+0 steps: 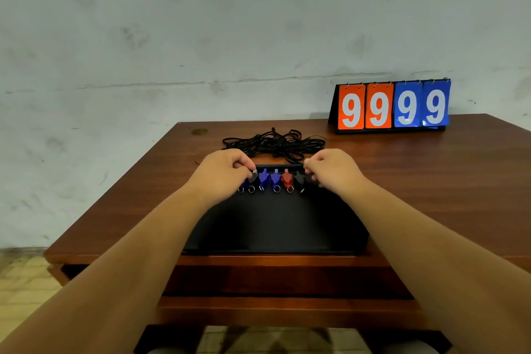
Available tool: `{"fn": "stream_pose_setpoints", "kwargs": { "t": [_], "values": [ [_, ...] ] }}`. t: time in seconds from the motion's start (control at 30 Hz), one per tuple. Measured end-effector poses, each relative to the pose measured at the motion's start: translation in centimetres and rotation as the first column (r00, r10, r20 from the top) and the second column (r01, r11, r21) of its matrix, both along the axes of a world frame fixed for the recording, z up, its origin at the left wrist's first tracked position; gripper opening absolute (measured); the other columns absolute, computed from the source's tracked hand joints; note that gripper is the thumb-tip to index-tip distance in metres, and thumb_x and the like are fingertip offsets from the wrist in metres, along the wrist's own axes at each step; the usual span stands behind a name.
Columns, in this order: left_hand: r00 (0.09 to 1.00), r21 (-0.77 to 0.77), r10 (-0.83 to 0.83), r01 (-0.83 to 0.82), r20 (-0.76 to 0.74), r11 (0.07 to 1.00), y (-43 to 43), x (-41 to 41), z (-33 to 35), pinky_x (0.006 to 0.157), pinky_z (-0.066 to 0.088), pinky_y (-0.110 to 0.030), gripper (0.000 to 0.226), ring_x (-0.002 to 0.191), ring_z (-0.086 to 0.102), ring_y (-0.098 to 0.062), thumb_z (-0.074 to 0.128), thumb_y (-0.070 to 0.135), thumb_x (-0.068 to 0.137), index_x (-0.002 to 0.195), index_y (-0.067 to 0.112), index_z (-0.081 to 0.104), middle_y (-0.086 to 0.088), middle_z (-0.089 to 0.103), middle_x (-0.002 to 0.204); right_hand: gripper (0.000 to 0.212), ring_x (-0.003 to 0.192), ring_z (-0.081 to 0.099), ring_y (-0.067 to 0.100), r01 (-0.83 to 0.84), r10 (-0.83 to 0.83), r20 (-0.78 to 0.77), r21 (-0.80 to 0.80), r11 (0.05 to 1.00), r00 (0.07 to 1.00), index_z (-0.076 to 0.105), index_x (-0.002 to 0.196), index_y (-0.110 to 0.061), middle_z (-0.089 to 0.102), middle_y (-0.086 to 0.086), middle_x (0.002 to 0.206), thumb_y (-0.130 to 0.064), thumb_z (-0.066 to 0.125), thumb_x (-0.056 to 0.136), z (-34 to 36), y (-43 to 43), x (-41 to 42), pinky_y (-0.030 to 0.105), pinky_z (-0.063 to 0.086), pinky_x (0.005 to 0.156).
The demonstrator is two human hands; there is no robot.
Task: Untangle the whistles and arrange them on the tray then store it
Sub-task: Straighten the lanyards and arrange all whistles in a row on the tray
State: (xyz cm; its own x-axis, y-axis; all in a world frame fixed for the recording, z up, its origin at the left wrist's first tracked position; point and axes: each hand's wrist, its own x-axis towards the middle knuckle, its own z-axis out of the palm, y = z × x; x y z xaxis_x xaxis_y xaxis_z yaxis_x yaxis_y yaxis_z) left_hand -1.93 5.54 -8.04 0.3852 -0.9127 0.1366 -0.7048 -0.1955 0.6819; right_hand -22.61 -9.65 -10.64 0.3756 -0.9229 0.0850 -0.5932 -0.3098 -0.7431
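Note:
A black tray [275,224] lies on the wooden table in front of me. Along its far edge stands a row of several whistles: blue [263,177], blue [275,177], red [286,178] and black [299,179], each with a metal ring toward me. My left hand [221,172] pinches a black whistle [253,177] at the row's left end. My right hand [333,171] has its fingertips closed at the row's right end, beside the black whistle; what it grips is hidden. A tangle of black lanyards [273,144] lies just behind the tray.
A flip scoreboard [392,106] showing 9999 in orange and blue stands at the table's back right, against the wall. The table's near edge [258,260] has a lower shelf beneath it. Tiled floor shows at the left.

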Motion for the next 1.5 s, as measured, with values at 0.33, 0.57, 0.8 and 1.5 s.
{"fn": "stream_pose_setpoints", "kwargs": {
  "t": [0.33,0.57,0.8,1.5],
  "values": [
    [0.983,0.009,-0.116,0.115,0.142,0.993,-6.4,-1.9,1.9,0.082,0.064,-0.038,0.031,0.089,0.077,-0.02,0.057,0.014,0.102,0.099,0.039,0.076,0.012,0.074,0.115,0.021,0.1,0.063,0.006,0.159,-0.139,0.281,-0.048,0.986,0.95,0.077,0.094,-0.024,0.073,-0.011,0.101,-0.03,0.062,0.106,-0.3,-4.7,-4.5,0.029,0.046,0.089],
    [0.827,0.22,-0.314,0.235,0.467,0.947,-14.0,-3.6,1.2,0.095,0.05,-0.03,0.031,0.114,0.067,-0.022,0.059,0.008,0.106,0.12,0.029,0.077,0.002,0.071,0.127,0.026,0.095,0.061,0.006,0.188,-0.195,0.319,0.054,0.981,0.928,0.078,0.091,-0.022,0.073,-0.01,0.099,-0.029,0.059,0.106,-2.2,-7.0,-5.8,0.029,0.045,0.08],
    [0.74,0.416,-0.429,0.221,0.518,0.882,-18.6,-2.6,0.4,0.084,0.045,-0.032,0.025,0.099,0.06,-0.014,0.082,0.014,0.091,0.101,0.036,0.076,0.012,0.063,0.102,0.022,0.097,0.062,0.005,0.122,-0.13,0.25,0.046,0.991,0.959,0.077,0.097,-0.025,0.074,-0.01,0.097,-0.031,0.058,0.108,-3.0,-8.3,-5.5,0.021,0.04,0.071],
    [0.915,0.029,-0.344,0.346,0.212,0.938,-18.5,-6.6,1.0,0.082,0.048,-0.021,0.017,0.097,0.068,0.001,0.069,0.023,0.103,0.114,0.034,0.075,0.016,0.076,0.101,0.041,0.116,0.065,0.004,-0.016,0.031,0.469,-0.035,0.999,0.883,0.063,0.146,-0.031,0.071,-0.014,0.124,-0.026,0.069,0.105,-2.3,-7.3,-5.7,0.028,0.055,0.102]
  ]
}}
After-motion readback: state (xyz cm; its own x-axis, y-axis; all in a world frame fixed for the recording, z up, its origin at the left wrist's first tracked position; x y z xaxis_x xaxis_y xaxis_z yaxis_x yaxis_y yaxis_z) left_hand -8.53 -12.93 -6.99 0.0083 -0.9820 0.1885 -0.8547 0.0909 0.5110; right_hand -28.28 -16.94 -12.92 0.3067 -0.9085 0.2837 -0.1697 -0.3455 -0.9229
